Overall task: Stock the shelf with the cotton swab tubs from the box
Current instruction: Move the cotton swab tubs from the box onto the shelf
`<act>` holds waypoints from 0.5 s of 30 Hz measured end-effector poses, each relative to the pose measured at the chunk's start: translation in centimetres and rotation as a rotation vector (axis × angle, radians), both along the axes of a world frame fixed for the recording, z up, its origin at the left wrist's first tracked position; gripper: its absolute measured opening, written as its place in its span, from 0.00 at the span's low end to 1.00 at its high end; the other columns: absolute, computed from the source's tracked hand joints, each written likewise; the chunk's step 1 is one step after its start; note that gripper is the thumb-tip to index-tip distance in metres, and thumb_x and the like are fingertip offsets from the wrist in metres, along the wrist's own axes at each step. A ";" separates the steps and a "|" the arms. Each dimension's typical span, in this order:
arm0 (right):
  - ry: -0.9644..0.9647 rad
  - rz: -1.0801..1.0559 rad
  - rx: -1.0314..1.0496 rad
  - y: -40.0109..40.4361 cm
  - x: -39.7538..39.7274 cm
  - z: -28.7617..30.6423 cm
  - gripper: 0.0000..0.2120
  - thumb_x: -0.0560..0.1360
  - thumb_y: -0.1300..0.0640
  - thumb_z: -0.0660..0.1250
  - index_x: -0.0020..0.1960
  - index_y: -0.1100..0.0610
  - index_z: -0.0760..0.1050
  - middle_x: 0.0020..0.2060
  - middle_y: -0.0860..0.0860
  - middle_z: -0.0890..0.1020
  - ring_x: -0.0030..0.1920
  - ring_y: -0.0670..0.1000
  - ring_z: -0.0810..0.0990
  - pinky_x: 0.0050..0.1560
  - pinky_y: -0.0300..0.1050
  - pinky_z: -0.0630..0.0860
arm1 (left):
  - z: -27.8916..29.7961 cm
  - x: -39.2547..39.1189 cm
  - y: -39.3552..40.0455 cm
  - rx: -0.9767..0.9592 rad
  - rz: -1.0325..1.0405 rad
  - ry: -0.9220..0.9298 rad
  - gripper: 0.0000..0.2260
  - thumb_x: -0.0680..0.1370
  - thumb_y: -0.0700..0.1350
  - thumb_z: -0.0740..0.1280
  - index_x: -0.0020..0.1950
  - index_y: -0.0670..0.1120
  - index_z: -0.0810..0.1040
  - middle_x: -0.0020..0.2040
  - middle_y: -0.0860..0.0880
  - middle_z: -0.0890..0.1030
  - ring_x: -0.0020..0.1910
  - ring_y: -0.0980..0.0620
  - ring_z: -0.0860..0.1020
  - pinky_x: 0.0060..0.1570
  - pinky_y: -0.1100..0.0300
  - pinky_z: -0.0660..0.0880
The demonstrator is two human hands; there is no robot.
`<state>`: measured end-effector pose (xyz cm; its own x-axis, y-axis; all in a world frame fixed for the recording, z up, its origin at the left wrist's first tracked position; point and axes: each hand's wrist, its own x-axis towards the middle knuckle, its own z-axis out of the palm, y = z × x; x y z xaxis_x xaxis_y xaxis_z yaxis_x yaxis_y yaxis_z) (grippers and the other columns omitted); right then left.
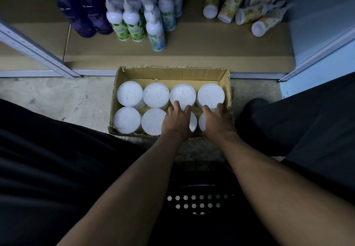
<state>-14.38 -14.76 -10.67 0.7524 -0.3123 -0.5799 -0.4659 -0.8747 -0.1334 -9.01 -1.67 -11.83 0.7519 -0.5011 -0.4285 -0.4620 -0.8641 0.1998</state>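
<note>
Reaching into box near the shelf | left hand, right hand spread wide over near-right tubs, holding nothing | risk: tight packing, neighbours drag up and tip

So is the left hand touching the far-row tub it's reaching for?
Touching. The head view shows the left hand's fingertips lying on the near edge of the third tub in the far row, with no gap visible.

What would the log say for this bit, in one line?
stage: reaching | left hand: on a far-row tub | right hand: on next tub | box: eight tubs | shelf: no tubs yet
</note>
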 end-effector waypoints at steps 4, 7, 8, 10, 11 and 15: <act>-0.008 0.002 -0.001 0.0 0.1 0.3 0.35 0.70 0.59 0.75 0.71 0.49 0.62 0.66 0.59 0.60 0.64 0.68 0.69 0.51 0.57 0.77 | 0.4 0.1 -0.3 -0.009 -0.006 -0.014 0.35 0.70 0.59 0.74 0.71 0.48 0.64 0.64 0.42 0.64 0.62 0.42 0.70 0.53 0.51 0.76; -0.023 0.008 0.016 0.1 0.2 0.5 0.35 0.69 0.59 0.75 0.70 0.48 0.62 0.65 0.58 0.59 0.62 0.68 0.70 0.50 0.57 0.79 | 0.9 0.1 -0.2 -0.027 0.002 0.016 0.35 0.70 0.58 0.74 0.71 0.49 0.63 0.64 0.42 0.63 0.63 0.42 0.68 0.53 0.51 0.76; -0.024 0.011 0.020 0.1 0.3 0.6 0.35 0.69 0.58 0.75 0.70 0.48 0.62 0.65 0.58 0.59 0.62 0.68 0.70 0.51 0.58 0.79 | 1.1 0.2 -0.1 -0.032 0.006 0.028 0.35 0.70 0.58 0.75 0.71 0.49 0.63 0.65 0.42 0.62 0.64 0.42 0.68 0.53 0.50 0.76; -0.019 0.018 0.026 0.1 0.4 1.0 0.35 0.69 0.56 0.75 0.71 0.48 0.62 0.65 0.57 0.58 0.62 0.68 0.70 0.53 0.59 0.79 | 1.5 0.4 0.1 -0.031 0.010 0.048 0.35 0.70 0.57 0.75 0.72 0.49 0.63 0.66 0.41 0.61 0.64 0.41 0.67 0.56 0.50 0.76; -0.015 0.022 0.030 0.1 0.4 1.2 0.35 0.69 0.56 0.75 0.70 0.48 0.62 0.65 0.57 0.58 0.62 0.67 0.70 0.54 0.58 0.79 | 1.8 0.5 0.2 -0.028 0.010 0.054 0.35 0.71 0.57 0.74 0.72 0.49 0.63 0.66 0.41 0.61 0.64 0.41 0.67 0.56 0.50 0.75; -0.017 0.049 0.032 -0.1 0.6 2.6 0.34 0.70 0.55 0.74 0.71 0.47 0.62 0.66 0.56 0.58 0.63 0.67 0.69 0.55 0.58 0.78 | 2.9 0.7 0.3 -0.043 0.018 0.074 0.33 0.70 0.57 0.74 0.70 0.49 0.64 0.65 0.42 0.62 0.63 0.41 0.67 0.54 0.50 0.76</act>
